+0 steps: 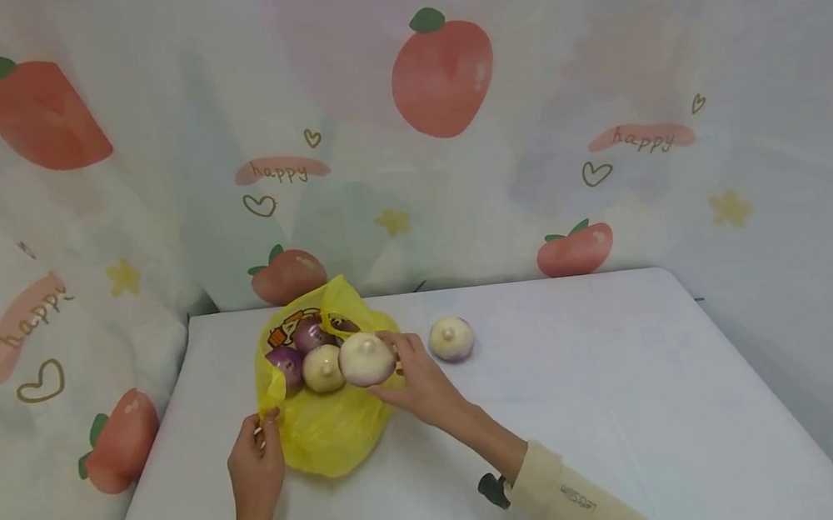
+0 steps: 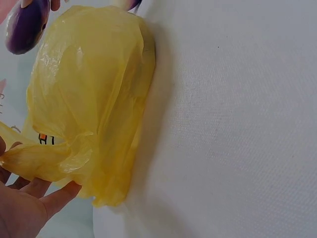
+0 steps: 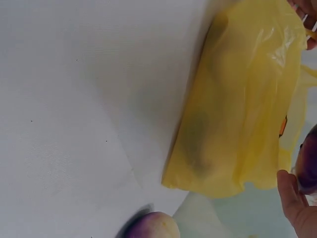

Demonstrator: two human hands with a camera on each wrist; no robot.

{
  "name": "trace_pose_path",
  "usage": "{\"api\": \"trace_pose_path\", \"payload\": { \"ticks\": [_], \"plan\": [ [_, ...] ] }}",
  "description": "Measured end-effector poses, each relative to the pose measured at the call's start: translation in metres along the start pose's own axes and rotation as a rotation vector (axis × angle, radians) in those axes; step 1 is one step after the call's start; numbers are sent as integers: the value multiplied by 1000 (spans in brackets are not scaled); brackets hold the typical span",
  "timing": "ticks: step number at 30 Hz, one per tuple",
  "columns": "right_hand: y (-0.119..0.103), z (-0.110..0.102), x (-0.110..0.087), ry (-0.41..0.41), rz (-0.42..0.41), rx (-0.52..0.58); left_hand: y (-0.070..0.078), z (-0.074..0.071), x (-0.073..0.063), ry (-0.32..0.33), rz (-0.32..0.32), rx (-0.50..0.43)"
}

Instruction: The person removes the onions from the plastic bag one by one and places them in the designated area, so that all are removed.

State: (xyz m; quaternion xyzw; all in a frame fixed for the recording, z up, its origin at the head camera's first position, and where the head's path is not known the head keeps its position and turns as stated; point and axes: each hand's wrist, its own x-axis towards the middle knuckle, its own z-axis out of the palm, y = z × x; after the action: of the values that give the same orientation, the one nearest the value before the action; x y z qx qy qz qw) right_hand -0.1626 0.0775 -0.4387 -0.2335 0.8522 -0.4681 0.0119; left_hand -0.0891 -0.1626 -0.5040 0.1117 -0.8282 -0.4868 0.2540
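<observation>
A yellow plastic bag (image 1: 336, 439) lies with its mouth spread, and several purple-and-white turnips (image 1: 323, 370) show inside. My left hand (image 1: 256, 468) pinches the near left edge of its mouth; in the left wrist view, the fingers (image 2: 58, 201) grip a bunched fold of the film. My right hand (image 1: 427, 386) holds another turnip (image 1: 366, 360), pale base up, over the right side of the opening. Thumb and fingers are round its sides, and its purple skin (image 3: 308, 163) shows in the right wrist view. One loose turnip (image 1: 452, 339) sits on the table to the bag's right.
The white table (image 1: 604, 409) extends to the right and in front of the bag. A patterned cloth (image 1: 456, 206) with printed fruit hangs along its back and sides. A small black object (image 1: 493, 491) sits at the right cuff.
</observation>
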Motion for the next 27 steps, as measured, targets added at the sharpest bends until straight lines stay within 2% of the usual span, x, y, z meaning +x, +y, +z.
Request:
{"api": "trace_pose_path", "payload": {
  "ticks": [8,16,22,27],
  "plan": [
    [5,-9,-5,3,-3,24,4,0,0,-5,0,9],
    [7,-11,-7,-15,-1,100,-1,-3,-2,2,-31,62],
    [16,-15,-9,15,28,54,-2,-1,-1,-6,-22,47],
    [28,-20,-12,37,11,50,-3,3,0,-9,-15,51]
  ]
}}
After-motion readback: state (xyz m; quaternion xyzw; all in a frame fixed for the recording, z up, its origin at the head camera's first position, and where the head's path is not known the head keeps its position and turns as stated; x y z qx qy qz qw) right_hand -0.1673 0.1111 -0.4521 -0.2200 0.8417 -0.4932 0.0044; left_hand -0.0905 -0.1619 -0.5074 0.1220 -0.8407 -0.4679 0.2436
